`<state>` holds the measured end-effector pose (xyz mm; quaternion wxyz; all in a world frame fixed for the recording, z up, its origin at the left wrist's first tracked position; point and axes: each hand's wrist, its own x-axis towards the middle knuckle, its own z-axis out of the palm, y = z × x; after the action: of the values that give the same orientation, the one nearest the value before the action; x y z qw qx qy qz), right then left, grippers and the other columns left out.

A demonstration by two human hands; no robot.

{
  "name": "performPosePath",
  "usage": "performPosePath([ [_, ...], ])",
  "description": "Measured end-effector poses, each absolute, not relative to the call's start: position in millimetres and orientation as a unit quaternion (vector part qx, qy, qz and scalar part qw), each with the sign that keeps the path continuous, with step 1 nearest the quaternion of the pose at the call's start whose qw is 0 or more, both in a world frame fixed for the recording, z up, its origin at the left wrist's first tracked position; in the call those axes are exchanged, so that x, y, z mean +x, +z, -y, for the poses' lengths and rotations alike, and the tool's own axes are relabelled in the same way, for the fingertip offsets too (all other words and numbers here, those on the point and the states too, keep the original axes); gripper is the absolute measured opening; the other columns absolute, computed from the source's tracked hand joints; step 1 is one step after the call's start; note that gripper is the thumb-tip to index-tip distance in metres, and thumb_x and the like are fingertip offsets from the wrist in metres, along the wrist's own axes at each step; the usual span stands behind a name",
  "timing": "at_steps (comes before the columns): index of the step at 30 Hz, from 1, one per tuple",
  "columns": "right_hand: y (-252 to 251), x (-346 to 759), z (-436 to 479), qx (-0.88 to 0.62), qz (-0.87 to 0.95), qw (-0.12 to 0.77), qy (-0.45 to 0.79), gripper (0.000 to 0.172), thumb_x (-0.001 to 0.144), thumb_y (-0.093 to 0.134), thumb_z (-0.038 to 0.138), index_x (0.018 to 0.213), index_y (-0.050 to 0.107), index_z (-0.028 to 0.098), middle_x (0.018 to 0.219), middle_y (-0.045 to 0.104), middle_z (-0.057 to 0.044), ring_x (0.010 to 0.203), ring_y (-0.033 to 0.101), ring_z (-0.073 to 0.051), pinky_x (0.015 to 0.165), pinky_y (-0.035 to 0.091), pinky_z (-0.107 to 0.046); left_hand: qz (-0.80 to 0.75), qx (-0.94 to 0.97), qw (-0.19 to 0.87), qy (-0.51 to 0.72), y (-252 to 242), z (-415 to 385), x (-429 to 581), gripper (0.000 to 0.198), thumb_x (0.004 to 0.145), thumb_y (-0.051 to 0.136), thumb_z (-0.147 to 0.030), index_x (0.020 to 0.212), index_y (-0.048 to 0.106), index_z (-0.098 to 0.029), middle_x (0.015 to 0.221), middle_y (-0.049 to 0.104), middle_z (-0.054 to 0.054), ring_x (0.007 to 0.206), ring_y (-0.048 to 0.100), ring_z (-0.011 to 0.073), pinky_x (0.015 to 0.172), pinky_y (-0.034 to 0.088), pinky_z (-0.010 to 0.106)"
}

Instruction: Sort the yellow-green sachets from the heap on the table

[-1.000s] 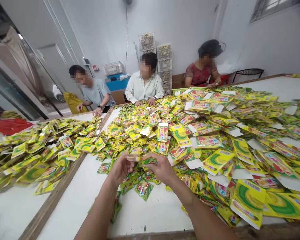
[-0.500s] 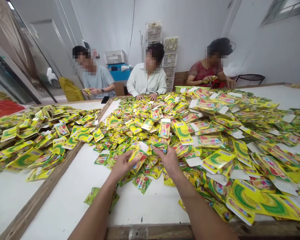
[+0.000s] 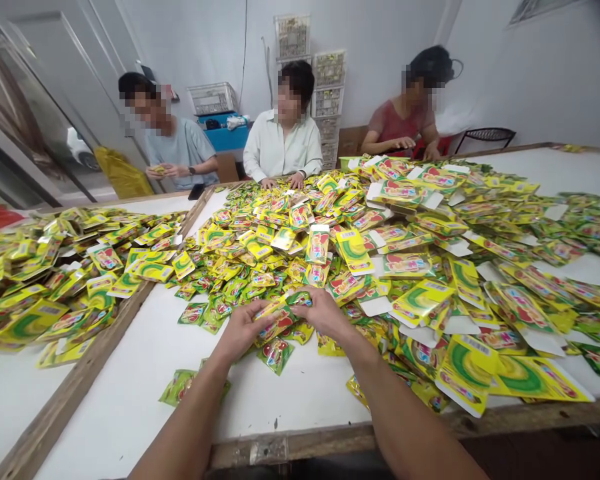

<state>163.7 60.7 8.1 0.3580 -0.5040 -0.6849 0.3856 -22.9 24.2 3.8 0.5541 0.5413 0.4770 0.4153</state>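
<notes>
My left hand (image 3: 245,328) grips a small yellow carton (image 3: 276,316) at the near middle of the table. Against the carton's right end, my right hand (image 3: 323,312) pinches a green packet (image 3: 299,300). The packet touches the carton's open end; how far it is inside is hard to tell. Below my hands a loose green packet (image 3: 276,355) lies on the white tabletop. Beyond them spreads a heap of yellow cartons (image 3: 355,252) and small green packets.
A wooden strip (image 3: 95,353) divides the table, with another carton pile (image 3: 45,293) left of it. Green packets (image 3: 180,387) lie near my left forearm. Three people sit across the table (image 3: 250,427), before stacked crates (image 3: 329,100). A phone (image 3: 197,192) lies at the far edge.
My right hand has brought the green packet left against the carton's end. The view has shifted slightly. The person in red no longer holds the yellow items up.
</notes>
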Motion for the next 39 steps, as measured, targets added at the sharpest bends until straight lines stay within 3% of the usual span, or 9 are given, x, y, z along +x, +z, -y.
performPosePath([
  [3,10.5,158.2,-56.5,-0.523,0.684,0.373,0.344,0.028,0.067,0.065,0.019,0.094,0.066,0.021,0.090,0.066,-0.004,0.083,0.059,-0.020,0.076,0.045,-0.033,-0.487,0.535,0.557,0.407,7.4,-24.5,-19.5,0.031,0.067,0.073,-0.035,0.092,0.069,-0.017,0.087,0.071,0.004,0.077,0.064,0.0191,0.072,0.049,0.027],
  [8,14.2,156.8,-55.8,-0.511,0.678,0.382,0.366,0.025,0.079,0.055,0.030,0.101,0.063,0.024,0.065,0.059,0.001,0.065,0.056,-0.019,0.066,0.045,-0.032,-0.480,0.450,0.603,0.451,5.8,-27.1,-18.9,0.037,0.063,0.077,-0.036,0.094,0.070,-0.018,0.082,0.073,0.004,0.071,0.066,0.0187,0.070,0.050,0.028],
  [13,6.5,152.0,-57.5,-0.495,0.727,0.393,0.270,0.026,0.078,0.058,0.024,0.103,0.064,0.021,0.098,0.061,-0.008,0.097,0.055,-0.024,0.087,0.042,-0.037,-0.461,0.449,0.623,0.445,3.2,-25.6,-19.5,0.038,0.066,0.075,-0.034,0.099,0.070,-0.018,0.081,0.073,0.003,0.070,0.066,0.0177,0.069,0.051,0.027],
  [19,2.3,147.9,-54.7,-0.462,0.734,0.361,0.344,0.038,0.082,0.050,0.029,0.119,0.055,0.021,0.117,0.058,-0.009,0.114,0.050,-0.024,0.096,0.039,-0.040,-0.460,0.448,0.617,0.455,-2.9,-26.6,-19.4,0.038,0.068,0.074,-0.033,0.102,0.069,-0.016,0.085,0.073,0.005,0.075,0.067,0.0188,0.074,0.051,0.028],
  [22,3.4,149.8,-55.8,-0.463,0.685,0.408,0.388,0.038,0.082,0.051,0.036,0.116,0.055,0.021,0.104,0.063,-0.007,0.099,0.058,-0.022,0.086,0.045,-0.037,-0.458,0.413,0.628,0.475,-4.4,-28.6,-19.9,0.038,0.066,0.075,-0.033,0.099,0.069,-0.015,0.083,0.073,0.005,0.071,0.066,0.0179,0.071,0.050,0.028],
  [25,5.3,150.8,-56.3,-0.481,0.656,0.455,0.362,0.020,0.079,0.055,0.034,0.091,0.064,0.021,0.082,0.065,-0.004,0.075,0.059,-0.018,0.072,0.046,-0.032,-0.442,0.389,0.649,0.481,-2.9,-29.1,-20.6,0.039,0.065,0.076,-0.033,0.098,0.069,-0.014,0.083,0.073,0.006,0.068,0.066,0.0176,0.069,0.051,0.029],
  [28,5.6,149.2,-54.6,-0.482,0.688,0.455,0.296,0.015,0.076,0.059,0.034,0.070,0.065,0.022,0.075,0.064,-0.004,0.079,0.057,-0.021,0.077,0.044,-0.035,-0.428,0.385,0.657,0.487,-0.8,-28.1,-21.5,0.036,0.064,0.076,-0.032,0.095,0.069,-0.014,0.083,0.073,0.006,0.067,0.066,0.0168,0.068,0.051,0.028],
  [34,-0.7,144.0,-52.3,-0.489,0.686,0.445,0.304,0.021,0.077,0.059,0.041,0.074,0.069,0.023,0.102,0.061,-0.008,0.106,0.053,-0.025,0.092,0.039,-0.041,-0.421,0.369,0.657,0.505,1.1,-27.5,-21.6,0.040,0.062,0.078,-0.032,0.096,0.070,-0.013,0.080,0.072,0.006,0.065,0.065,0.0170,0.068,0.050,0.028],
  [39,1.4,138.7,-47.5,-0.430,0.660,0.412,0.458,0.033,0.077,0.059,0.045,0.098,0.062,0.020,0.090,0.067,-0.006,0.079,0.064,-0.019,0.076,0.048,-0.034,-0.412,0.342,0.663,0.524,3.4,-28.2,-19.5,0.038,0.058,0.080,-0.030,0.090,0.070,-0.012,0.074,0.071,0.005,0.061,0.064,0.0154,0.066,0.050,0.027],
])
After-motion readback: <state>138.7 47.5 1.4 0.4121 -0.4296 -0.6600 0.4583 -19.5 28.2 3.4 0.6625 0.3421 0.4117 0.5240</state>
